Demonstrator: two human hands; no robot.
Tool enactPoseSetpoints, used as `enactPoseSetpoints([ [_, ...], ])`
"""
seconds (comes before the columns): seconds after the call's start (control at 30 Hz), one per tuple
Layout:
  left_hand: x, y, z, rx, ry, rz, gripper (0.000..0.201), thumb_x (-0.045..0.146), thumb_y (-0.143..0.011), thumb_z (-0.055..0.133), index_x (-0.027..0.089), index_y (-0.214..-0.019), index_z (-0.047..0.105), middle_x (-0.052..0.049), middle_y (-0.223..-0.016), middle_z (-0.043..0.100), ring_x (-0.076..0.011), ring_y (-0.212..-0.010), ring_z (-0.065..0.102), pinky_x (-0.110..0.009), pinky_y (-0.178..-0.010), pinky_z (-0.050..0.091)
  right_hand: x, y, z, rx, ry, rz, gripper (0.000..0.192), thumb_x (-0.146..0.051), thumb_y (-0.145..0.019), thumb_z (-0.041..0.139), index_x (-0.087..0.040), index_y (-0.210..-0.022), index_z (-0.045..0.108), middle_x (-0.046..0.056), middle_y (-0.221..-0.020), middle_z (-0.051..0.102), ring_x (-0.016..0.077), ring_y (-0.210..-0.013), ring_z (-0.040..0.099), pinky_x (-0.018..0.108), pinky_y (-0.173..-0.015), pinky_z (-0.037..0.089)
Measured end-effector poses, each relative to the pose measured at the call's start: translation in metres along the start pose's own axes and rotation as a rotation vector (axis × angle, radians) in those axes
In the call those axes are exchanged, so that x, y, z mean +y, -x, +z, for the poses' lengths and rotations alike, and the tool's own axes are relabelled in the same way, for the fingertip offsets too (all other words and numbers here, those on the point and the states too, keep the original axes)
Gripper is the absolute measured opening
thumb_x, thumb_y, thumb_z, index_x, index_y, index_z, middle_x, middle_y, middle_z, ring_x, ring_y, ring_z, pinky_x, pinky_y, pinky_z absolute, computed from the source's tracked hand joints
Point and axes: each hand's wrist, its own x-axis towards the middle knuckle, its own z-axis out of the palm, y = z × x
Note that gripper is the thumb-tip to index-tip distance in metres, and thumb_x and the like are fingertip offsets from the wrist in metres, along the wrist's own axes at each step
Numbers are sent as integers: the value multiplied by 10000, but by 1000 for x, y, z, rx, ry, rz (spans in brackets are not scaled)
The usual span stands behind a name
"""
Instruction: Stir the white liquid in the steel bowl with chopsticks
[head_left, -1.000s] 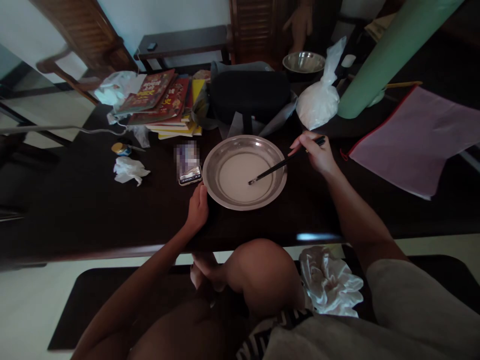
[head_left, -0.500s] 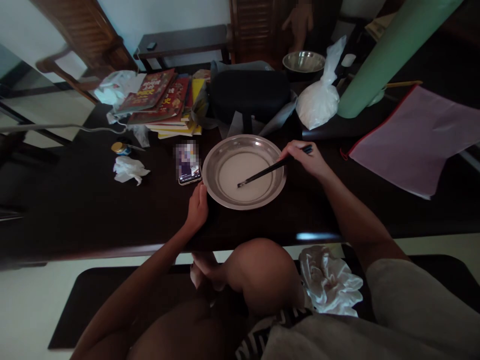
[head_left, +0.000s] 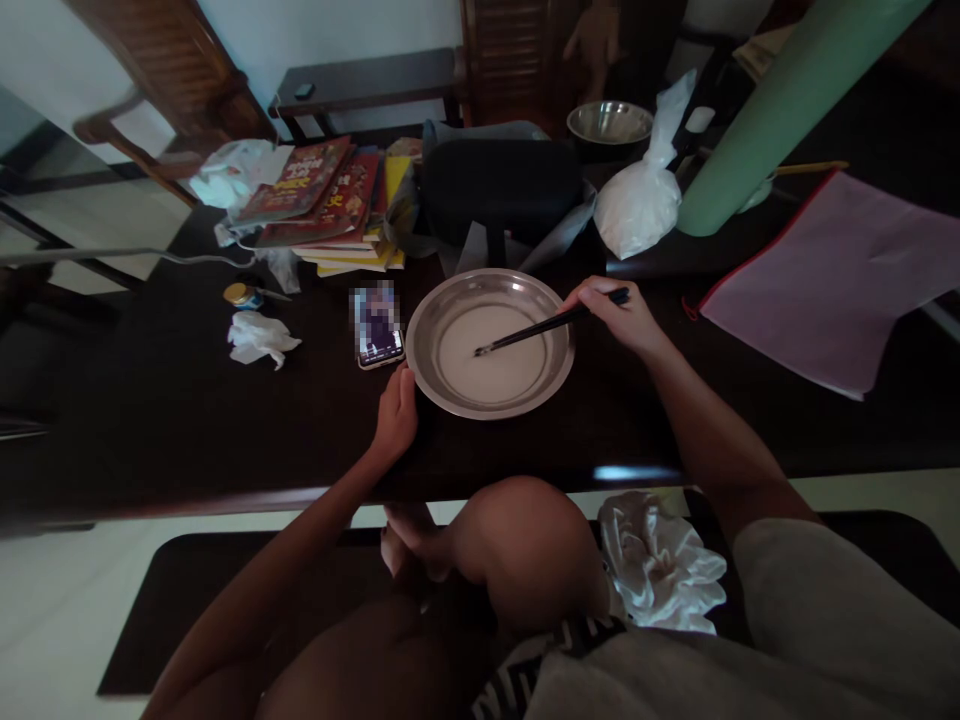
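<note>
A wide, shallow metal bowl (head_left: 418, 365) stands near the table's front edge, with a whitish liquid (head_left: 491, 375) covering its bottom. My right hand (head_left: 615, 312) is closed around a pair of dark chopsticks (head_left: 536, 328) over the bowl's right rim. Their tips, coated with something pale, reach the liquid left of the middle. At the lower left rim, my left hand (head_left: 396, 415) grips the bowl's edge; part of its fingers is hidden by the bowl. Just left of the bowl lies a phone (head_left: 377, 325) with its screen lit.
Crumpled tissue (head_left: 261, 340) and a small jar (head_left: 243, 296) lie to the left. Behind are stacked books (head_left: 322, 195), a black case (head_left: 501, 188), a knotted bag of white powder (head_left: 637, 210) and another metal bowl (head_left: 609, 122). A green cylinder (head_left: 780, 130) and pinkish mesh pouch (head_left: 832, 285) occupy the right.
The chopstick tips have moved a little toward the bowl's far side, and the chopsticks lie flatter. My left hand stays at the rim. The phone's picture has changed.
</note>
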Motion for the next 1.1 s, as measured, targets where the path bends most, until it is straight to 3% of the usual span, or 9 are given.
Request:
enactPoseSetpoints([
  [0.13,-1,0,0,-10,-4,6,673,646,-985,247,144,-1247,610,-144,-1285,655,-253,-1204,601,-428,-1067,446,4,-1,-5,128,-71,2,387,-568,-891,617,-233,-730,727,8,-673,716,156,-650,685,303,-660,538],
  [0.33,-3,0,1,-2,2,-2,663,642,-985,257,147,-1250,609,-145,-1318,640,-257,-1240,584,-438,-1094,427,2,0,0,-13,-12,17,419,-593,-893,596,-226,-749,736,22,-756,744,161,-761,701,307,-756,549],
  [0.53,-2,0,1,7,9,20,625,617,-996,263,158,-1235,615,-132,-1289,660,-246,-1216,601,-427,-1073,449,8,-1,-7,131,-42,29,414,-597,-890,597,-232,-740,718,6,-676,712,157,-663,696,304,-680,550],
  [0.73,-3,0,1,2,-1,4,658,648,-985,252,156,-1229,614,-141,-1303,650,-253,-1231,591,-433,-1081,443,3,-1,-1,12,-11,24,426,-609,-883,598,-229,-742,725,21,-743,739,168,-748,705,317,-749,563],
  [0.93,-2,0,1,-2,3,9,666,650,-984,254,152,-1252,606,-142,-1302,650,-253,-1230,592,-436,-1083,442,4,-2,-5,146,-23,41,442,-620,-885,585,-222,-729,702,6,-665,705,156,-658,694,303,-677,558],
  [1.1,-1,0,1,-9,-3,6,692,667,-978,235,151,-1255,602,-142,-1312,644,-254,-1244,582,-435,-1093,430,2,0,0,-2,-38,38,421,-596,-888,600,-218,-746,718,26,-741,737,161,-739,703,310,-748,559],
])
